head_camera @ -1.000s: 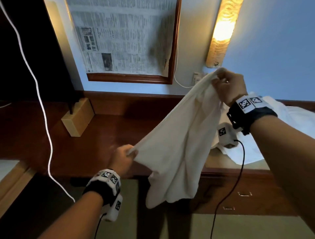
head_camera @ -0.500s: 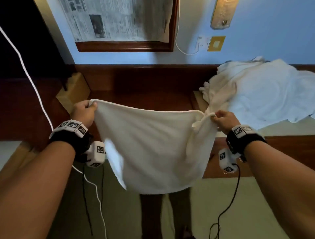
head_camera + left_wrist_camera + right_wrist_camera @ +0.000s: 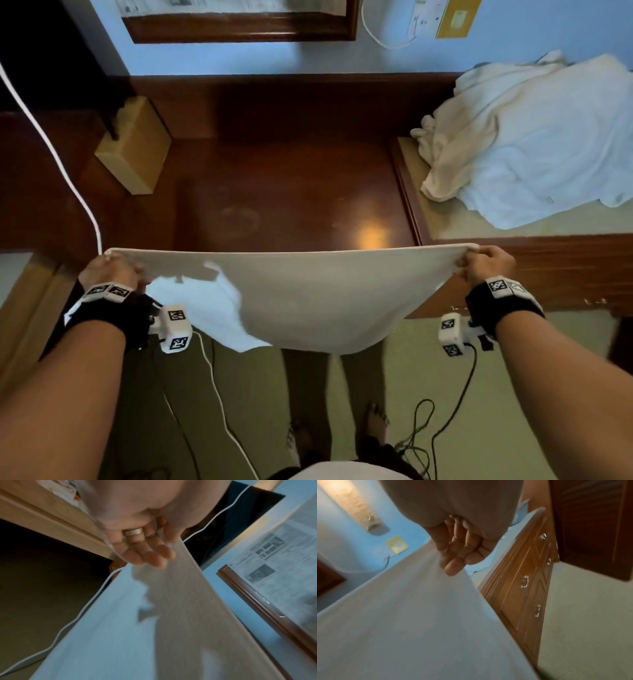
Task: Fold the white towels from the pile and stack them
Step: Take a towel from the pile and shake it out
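Observation:
A white towel [image 3: 301, 294] hangs spread wide in the air in front of the dark wooden desk [image 3: 281, 192], its top edge pulled taut. My left hand [image 3: 109, 270] pinches its left top corner and my right hand [image 3: 486, 265] pinches its right top corner. In the left wrist view my fingers [image 3: 150, 555] lie against the towel [image 3: 171, 615]. The right wrist view has my curled fingers [image 3: 458, 553] gripping the towel [image 3: 411, 615] at its edge. The pile of white towels [image 3: 534, 140] lies crumpled on the lighter surface at the right.
A tan box [image 3: 135, 145] stands at the desk's back left, and a white cable [image 3: 58, 150] runs down beside it. A drawer unit [image 3: 525, 582] with metal handles stands under the pile. Cables [image 3: 442, 421] trail on the floor by my feet. A framed newspaper [image 3: 236, 17] hangs on the wall.
My hands have moved apart and down, from a bunched towel held high by the right hand to a towel stretched flat between them at the desk's front edge.

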`<state>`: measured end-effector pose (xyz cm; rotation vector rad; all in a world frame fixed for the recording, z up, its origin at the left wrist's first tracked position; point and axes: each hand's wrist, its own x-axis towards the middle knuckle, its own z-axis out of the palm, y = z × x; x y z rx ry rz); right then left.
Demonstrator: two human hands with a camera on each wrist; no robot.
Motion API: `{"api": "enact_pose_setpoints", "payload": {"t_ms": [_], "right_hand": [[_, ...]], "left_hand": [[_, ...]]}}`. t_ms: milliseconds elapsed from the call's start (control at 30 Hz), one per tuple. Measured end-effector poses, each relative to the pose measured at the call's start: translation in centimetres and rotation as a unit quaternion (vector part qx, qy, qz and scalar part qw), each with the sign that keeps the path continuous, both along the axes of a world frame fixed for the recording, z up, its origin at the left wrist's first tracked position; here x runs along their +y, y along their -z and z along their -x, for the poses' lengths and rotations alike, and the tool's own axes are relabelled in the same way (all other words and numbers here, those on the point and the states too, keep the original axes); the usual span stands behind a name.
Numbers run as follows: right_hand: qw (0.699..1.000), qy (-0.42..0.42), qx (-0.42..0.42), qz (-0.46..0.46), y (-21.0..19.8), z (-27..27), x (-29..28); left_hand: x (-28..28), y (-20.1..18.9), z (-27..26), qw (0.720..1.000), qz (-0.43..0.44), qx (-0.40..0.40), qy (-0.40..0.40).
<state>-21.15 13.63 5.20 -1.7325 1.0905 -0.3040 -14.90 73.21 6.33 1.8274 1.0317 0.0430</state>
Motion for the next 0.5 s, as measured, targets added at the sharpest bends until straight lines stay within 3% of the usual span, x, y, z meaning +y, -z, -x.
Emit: {"api": "enact_pose_setpoints", "payload": {"t_ms": [33, 100, 233, 333, 500], "right_hand": [[0.998, 0.037, -0.037, -0.02, -0.3, -0.3, 0.6], [0.991, 0.091, -0.076, -0.056, -1.0, -0.9, 1.8], [0.977, 0.117, -0.114, -0.137, -1.8, -2.4, 3.3], [0.957, 0.139, -0.16, -0.199, -3.1, -4.3, 3.8], [0.948, 0.128, -0.184, -0.224, -6.3, -9.7, 4.8]], "left_hand": [[0.7, 1.1, -0.3, 0.996, 0.047, -0.044, -0.057], [0.9, 2.0, -1.0, 0.988, 0.085, -0.094, -0.086], [-3.4, -1.4, -0.8, 0.959, 0.219, -0.148, -0.103], [-4.0, -3.1, -2.1, 0.945, 0.257, -0.171, -0.106], [-3.7, -5.8, -6.2, 0.914, 0.301, -0.243, -0.121]]}}
